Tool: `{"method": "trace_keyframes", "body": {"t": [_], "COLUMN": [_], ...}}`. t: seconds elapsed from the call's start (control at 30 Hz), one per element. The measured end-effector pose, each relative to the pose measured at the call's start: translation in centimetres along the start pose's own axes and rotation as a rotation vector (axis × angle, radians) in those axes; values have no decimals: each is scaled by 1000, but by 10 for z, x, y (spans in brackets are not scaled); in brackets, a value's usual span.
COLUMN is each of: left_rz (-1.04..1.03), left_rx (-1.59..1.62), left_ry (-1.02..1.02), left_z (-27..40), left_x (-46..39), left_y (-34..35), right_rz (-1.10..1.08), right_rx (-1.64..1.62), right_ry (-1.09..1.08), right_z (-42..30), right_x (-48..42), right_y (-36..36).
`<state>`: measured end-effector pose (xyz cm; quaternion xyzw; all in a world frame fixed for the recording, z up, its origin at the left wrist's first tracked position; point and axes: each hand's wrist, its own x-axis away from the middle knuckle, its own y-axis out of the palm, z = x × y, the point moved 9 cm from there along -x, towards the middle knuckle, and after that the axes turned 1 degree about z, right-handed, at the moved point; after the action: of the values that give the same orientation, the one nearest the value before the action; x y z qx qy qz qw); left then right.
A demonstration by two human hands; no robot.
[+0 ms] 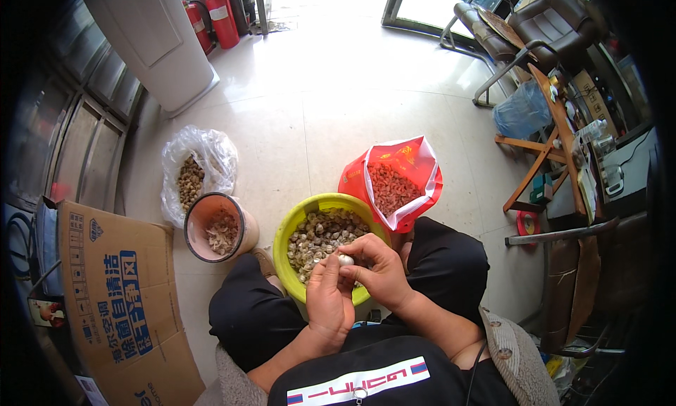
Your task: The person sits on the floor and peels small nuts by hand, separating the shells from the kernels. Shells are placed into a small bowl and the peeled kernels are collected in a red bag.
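A small white bulb (345, 259), which looks like garlic, sits between the fingertips of both hands. My right hand (379, 266) pinches it between thumb and forefinger. My left hand (328, 292) grips it from the other side, thumb upward, its lower fingers partly hidden. Just under the hands stands a yellow-green plastic basin (283, 231), with many small brownish-white bulbs (317, 234) inside. Against its far right rim leans an open red bag (355, 178) holding reddish pieces (391, 189), too small to name surely.
Left of the basin is a pinkish bin (248, 231) containing papery peelings (222, 234). Behind it, a clear plastic bag (219, 150) holds brownish lumps (190, 184). A cardboard box (121, 300) stands at left; a wooden folding table (560, 121) and chairs (552, 23) are at right.
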<state>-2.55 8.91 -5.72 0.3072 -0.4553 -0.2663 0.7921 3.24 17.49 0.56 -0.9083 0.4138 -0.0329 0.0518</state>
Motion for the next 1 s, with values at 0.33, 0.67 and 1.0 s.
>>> {"method": "trace_keyframes", "body": {"t": [0.33,0.67,1.0], "left_rz": [32,-16,50], "left_rx": [-53,-77,-129], "left_ry": [24,-33,87], "left_z": [1,-4,1], "left_x": [0,1,-5], "left_y": [-2,0,-16], "right_rz": [69,113,-25], "right_rx": [190,60,87], "right_ry": [-167,-33,7], "right_z": [-23,5,2], "right_x": [5,2,4], "right_y": [0,-11,4]}}
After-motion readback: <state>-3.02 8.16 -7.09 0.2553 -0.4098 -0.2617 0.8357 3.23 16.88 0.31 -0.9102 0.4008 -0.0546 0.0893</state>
